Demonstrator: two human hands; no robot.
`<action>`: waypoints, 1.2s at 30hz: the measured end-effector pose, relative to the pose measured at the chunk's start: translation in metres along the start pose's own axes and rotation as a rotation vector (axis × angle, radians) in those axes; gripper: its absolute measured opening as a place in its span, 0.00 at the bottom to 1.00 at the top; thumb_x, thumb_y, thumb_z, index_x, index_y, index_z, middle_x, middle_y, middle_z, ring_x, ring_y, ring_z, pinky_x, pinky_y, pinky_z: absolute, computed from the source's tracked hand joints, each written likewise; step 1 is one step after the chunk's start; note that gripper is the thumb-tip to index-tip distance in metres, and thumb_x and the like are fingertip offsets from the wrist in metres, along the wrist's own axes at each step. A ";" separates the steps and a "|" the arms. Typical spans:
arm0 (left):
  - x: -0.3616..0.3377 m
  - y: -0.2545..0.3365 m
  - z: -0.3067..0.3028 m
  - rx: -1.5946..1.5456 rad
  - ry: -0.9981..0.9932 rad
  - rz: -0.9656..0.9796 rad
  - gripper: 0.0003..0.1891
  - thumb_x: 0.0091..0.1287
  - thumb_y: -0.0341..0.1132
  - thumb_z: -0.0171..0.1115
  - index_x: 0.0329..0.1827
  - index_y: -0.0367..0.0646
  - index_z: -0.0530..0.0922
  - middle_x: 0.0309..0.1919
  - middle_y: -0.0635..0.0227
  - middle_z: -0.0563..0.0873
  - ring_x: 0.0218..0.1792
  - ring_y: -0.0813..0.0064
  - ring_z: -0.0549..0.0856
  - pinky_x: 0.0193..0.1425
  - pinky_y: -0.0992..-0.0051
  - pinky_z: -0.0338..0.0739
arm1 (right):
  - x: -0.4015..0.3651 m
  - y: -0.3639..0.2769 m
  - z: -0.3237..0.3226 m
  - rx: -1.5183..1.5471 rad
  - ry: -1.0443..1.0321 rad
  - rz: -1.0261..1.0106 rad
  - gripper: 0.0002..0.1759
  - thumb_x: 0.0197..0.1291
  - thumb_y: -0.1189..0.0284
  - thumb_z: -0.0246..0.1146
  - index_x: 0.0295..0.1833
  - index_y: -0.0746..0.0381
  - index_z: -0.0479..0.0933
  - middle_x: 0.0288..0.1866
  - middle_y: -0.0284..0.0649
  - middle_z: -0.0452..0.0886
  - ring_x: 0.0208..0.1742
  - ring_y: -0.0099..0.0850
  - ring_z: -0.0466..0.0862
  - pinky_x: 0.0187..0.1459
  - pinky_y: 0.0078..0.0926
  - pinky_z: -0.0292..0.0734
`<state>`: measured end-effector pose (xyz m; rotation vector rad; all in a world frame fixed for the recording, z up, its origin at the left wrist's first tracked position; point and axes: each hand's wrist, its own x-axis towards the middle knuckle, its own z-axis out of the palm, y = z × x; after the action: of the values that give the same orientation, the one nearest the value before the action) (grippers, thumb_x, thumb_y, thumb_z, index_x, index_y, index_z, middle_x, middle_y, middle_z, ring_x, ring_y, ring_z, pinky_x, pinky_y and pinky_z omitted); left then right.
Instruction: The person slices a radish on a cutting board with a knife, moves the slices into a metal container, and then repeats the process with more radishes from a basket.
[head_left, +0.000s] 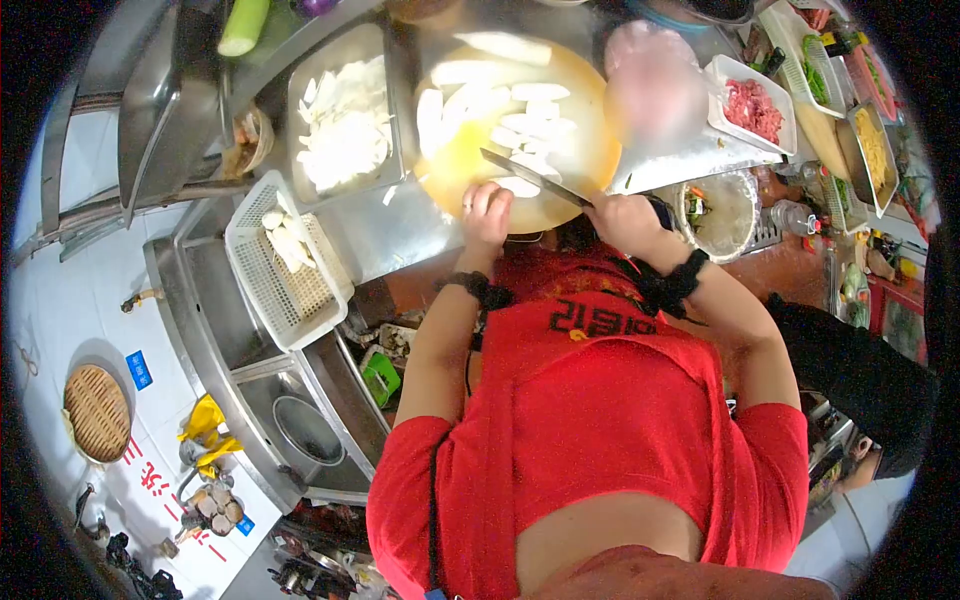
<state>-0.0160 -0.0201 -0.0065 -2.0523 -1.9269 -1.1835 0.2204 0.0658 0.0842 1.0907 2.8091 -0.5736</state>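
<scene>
R hand (625, 222) grips knife (535, 178) over white veg slices (540, 126) on round chopping board (592, 105); L hand (487, 212) bent at near edge, hold unclear. Prob. slicing; next cut needs L fingertips clear.

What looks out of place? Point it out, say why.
A small white scrap lies on the steel counter between the metal tray and round board. It looks stray, as similar white pieces sit in the tray or on the board.

Steel counter (390, 240): round board (592, 110), metal tray (338, 52), white tray (717, 90).
</scene>
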 end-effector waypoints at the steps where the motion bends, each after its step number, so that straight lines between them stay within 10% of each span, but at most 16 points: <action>1: -0.001 0.000 0.001 0.004 0.014 0.007 0.11 0.52 0.24 0.64 0.38 0.47 0.79 0.42 0.65 0.77 0.46 0.56 0.75 0.50 0.63 0.71 | 0.004 0.000 0.016 -0.029 -0.006 0.006 0.14 0.62 0.61 0.54 0.38 0.63 0.73 0.23 0.48 0.80 0.24 0.44 0.82 0.26 0.41 0.77; 36: 0.009 0.006 -0.006 0.040 0.033 0.074 0.09 0.53 0.24 0.60 0.38 0.44 0.78 0.40 0.63 0.76 0.44 0.57 0.76 0.50 0.64 0.70 | 0.015 -0.014 -0.004 -0.049 -0.038 0.001 0.16 0.60 0.62 0.54 0.29 0.64 0.78 0.23 0.46 0.82 0.24 0.43 0.83 0.28 0.40 0.79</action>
<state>-0.0149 -0.0177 0.0053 -2.0524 -1.8275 -1.1462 0.2001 0.0679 0.0895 1.0614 2.7744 -0.5162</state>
